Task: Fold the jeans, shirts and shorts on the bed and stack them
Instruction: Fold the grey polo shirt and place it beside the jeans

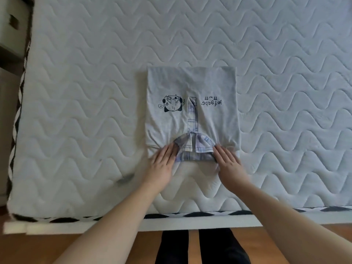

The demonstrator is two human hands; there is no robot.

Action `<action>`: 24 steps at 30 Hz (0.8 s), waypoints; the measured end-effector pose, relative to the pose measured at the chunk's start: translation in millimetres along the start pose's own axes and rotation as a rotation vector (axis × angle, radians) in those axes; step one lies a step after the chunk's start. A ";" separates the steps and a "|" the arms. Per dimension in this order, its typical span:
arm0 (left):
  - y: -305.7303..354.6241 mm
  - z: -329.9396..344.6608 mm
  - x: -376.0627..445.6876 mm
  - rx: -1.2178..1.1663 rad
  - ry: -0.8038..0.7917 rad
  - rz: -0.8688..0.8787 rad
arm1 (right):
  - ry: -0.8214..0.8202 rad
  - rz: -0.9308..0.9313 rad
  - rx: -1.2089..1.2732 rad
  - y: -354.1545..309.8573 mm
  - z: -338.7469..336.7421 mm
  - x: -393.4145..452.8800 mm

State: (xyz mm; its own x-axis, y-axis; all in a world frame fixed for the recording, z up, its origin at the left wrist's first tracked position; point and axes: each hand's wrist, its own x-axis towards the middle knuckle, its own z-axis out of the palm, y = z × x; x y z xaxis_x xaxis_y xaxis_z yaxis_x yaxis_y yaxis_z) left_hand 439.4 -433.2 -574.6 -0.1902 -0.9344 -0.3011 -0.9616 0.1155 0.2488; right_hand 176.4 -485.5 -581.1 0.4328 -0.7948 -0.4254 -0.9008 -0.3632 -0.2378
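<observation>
Fingers of both hands: straight, flat, gripping nothing. Left hand and right hand: pressed on near edge of shirt, either side of collar. Shirt: folded to a rectangle, mid-bed, collar end nearest, print upward. No stack, jeans or shorts in view. For best result: smooth outward from collar, flatten wrinkles beside it, square the edges, keep palms low, avoid dragging cloth off line.

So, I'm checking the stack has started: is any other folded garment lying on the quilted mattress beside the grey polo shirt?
No: only the grey polo shirt with the plaid collar lies on the white quilted mattress.
</observation>
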 end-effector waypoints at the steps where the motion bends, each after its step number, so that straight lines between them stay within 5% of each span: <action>1: -0.8 2.2 -3.7 0.006 0.006 0.012 | -0.021 0.003 0.014 -0.4 0.4 -2.2; 4: -9.6 -5.2 -6.1 -0.124 0.061 0.027 | 0.169 0.121 0.261 -3.2 -12.7 -4.4; 7: -23.1 -17.3 1.2 -0.256 0.360 -0.119 | 0.374 0.354 0.465 6.2 -25.9 3.0; 9: -32.2 -21.9 10.3 -0.441 0.437 -0.360 | 0.375 0.522 0.622 16.1 -30.7 14.1; 12: -49.7 -24.3 30.9 -0.786 0.343 -0.806 | 0.310 0.728 0.792 29.0 -34.4 29.0; 14: -59.4 -23.1 41.3 -0.843 0.334 -0.933 | 0.245 0.754 0.807 33.2 -34.4 34.6; 24: -77.5 -15.7 40.5 -0.874 0.206 -0.806 | 0.244 0.769 0.790 53.4 -46.0 34.2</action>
State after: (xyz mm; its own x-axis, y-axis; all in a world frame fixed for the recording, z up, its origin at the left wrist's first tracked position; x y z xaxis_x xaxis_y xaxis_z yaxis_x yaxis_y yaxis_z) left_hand 509.3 -485.3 -591.7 0.5149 -0.6786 -0.5239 -0.3160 -0.7183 0.6199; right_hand 141.5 -554.4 -568.1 -0.3236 -0.7803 -0.5352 -0.6136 0.6036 -0.5090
